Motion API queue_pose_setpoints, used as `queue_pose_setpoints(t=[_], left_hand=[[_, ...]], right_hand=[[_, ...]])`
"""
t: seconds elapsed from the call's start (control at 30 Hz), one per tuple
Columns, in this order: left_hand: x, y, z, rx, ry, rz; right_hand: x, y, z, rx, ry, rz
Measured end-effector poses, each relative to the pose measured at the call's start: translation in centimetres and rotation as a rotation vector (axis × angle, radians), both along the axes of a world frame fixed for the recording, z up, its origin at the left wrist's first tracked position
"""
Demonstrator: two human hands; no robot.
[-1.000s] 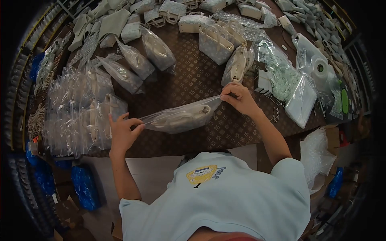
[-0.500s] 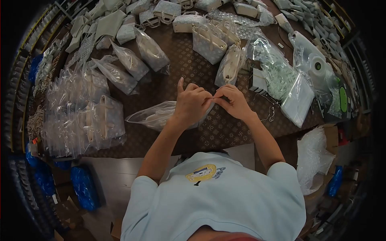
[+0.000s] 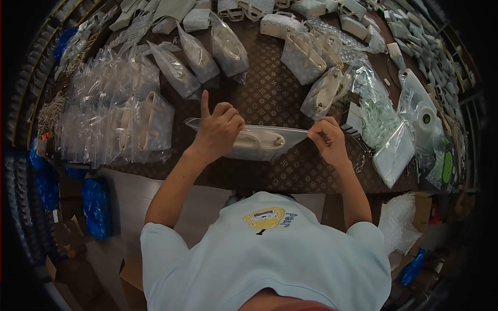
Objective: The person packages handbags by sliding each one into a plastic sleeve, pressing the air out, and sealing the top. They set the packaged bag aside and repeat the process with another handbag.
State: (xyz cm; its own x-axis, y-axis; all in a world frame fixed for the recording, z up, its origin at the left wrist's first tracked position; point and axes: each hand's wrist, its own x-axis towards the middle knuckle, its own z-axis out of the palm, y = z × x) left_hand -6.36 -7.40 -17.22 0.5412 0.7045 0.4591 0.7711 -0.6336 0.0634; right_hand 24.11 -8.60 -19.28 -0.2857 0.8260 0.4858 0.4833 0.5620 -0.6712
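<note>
A pale handbag (image 3: 262,147) lies inside a clear plastic bag (image 3: 296,138) on the brown patterned table in front of me. The plastic bag's upper edge is pulled straight between my two hands. My left hand (image 3: 218,129) grips that edge near the left end, its index finger sticking up and the other fingers curled. At the far right corner, my right hand (image 3: 330,140) pinches the plastic between thumb and fingers. Beyond my right hand stands an unwrapped pale handbag (image 3: 327,92) with its top facing me.
Several bagged handbags (image 3: 116,116) stand packed at the left, with more bagged ones (image 3: 228,49) behind. A stack of clear plastic bags (image 3: 395,155) and a white tape-like roll (image 3: 426,118) lie at the right. Open cartons (image 3: 132,282) stand below the table.
My hands have moved apart, left hand leftward and right hand rightward, drawing the plastic bag's edge straight. The handbag inside now shows between them. The camera view has shifted.
</note>
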Motion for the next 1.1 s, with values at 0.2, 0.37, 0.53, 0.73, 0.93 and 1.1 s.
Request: queue_pose_setpoints(t=[0.2,0.37,0.53,0.73,0.93,1.1], left_hand=[[-4.5,-0.4,-0.1,-0.012,0.064,0.069],[-4.4,-1.7,-2.7,-0.113,-0.429,0.225],[0.4,-4.2,-6.6,-0.197,-0.954,0.321],[5.3,-4.3,-10.7,-0.316,-1.213,0.411],[1.6,-2.6,-7.2,0.0,-0.914,0.221],[-3.1,-1.2,0.3,-0.216,-0.186,-0.171]], right_hand=[[0.0,-2.6,0.7,-0.166,0.032,0.051],[1.8,-1.1,0.7,-0.706,0.363,0.583],[-5.2,4.1,-11.9,-1.183,0.514,0.021],[-14.5,-0.3,-3.4,-1.343,0.623,0.238],[-12.9,-0.6,-0.4,-0.577,0.034,0.346],[-13.3,-0.9,2.2,-0.023,-0.321,0.165]])
